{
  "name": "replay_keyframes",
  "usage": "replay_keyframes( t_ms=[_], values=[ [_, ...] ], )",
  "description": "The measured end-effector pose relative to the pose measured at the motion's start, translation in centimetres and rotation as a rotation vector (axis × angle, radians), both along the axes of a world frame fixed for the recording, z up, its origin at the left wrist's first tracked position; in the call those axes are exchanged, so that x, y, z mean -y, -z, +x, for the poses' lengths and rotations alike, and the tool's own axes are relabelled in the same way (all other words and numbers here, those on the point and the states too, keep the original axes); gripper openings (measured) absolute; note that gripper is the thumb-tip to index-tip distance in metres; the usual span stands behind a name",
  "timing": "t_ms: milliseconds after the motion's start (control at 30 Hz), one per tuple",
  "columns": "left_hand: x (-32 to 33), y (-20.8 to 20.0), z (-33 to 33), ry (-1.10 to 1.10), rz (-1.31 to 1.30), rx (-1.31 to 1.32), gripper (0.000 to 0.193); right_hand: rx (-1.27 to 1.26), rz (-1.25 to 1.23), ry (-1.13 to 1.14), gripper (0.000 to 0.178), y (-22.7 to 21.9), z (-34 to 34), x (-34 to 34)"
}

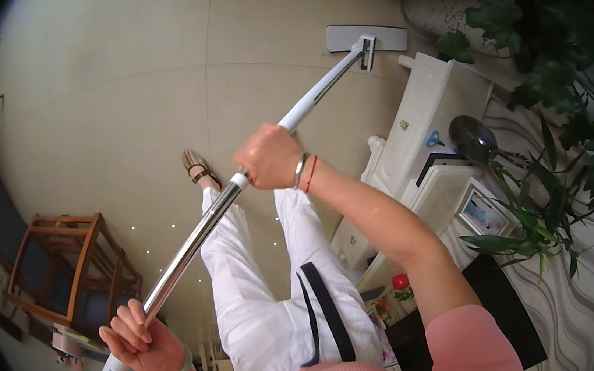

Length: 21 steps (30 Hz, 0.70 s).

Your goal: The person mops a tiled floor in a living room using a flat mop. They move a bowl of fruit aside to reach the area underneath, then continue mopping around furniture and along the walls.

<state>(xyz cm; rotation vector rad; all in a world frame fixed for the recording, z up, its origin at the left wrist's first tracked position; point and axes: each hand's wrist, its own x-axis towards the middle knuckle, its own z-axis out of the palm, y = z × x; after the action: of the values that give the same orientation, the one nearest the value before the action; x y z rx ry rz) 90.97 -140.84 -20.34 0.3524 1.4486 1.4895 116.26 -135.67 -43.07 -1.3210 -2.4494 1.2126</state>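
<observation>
A flat mop (305,106) runs slantwise across the view, its handle part white and part shiny metal. My right hand (268,157) is wrapped round the handle near its middle, at the white joint. Lower down, close to the handle's near end, my left hand (147,339) has its fingers curled round the pole. The wide, flat mop head (345,37) lies on the tiled floor at the far end, close to the white cabinet. Part of the grip is hidden behind my left hand.
A white cabinet (426,101) with drawers stands on the right. On it are a leafy plant in a dark glass vase (472,138), blue scissors (432,138) and a framed photo (485,211). A large grey pot (444,14) stands beyond. A wooden chair (82,270) is at lower left.
</observation>
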Motion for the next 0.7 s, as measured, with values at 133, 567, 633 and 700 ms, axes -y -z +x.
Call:
replay_keyframes(
  t_ms=[133,567,633,700],
  values=[
    [-1.2,2.7,2.7,0.153,0.093,0.132,0.047,0.07,0.056,-0.004,0.01,1.5,4.4,-1.0],
    [6.0,8.8,11.6,0.056,-0.202,0.1,0.028,0.24,-0.062,-0.14,0.008,6.1,15.3,3.7],
    [1.8,7.4,12.6,0.239,0.015,0.075,0.027,0.12,0.166,0.011,0.011,5.4,16.2,2.0],
    [-3.3,5.5,13.4,0.477,0.183,0.039,0.028,0.044,0.157,0.152,0.015,3.1,16.8,-0.9]
  ],
)
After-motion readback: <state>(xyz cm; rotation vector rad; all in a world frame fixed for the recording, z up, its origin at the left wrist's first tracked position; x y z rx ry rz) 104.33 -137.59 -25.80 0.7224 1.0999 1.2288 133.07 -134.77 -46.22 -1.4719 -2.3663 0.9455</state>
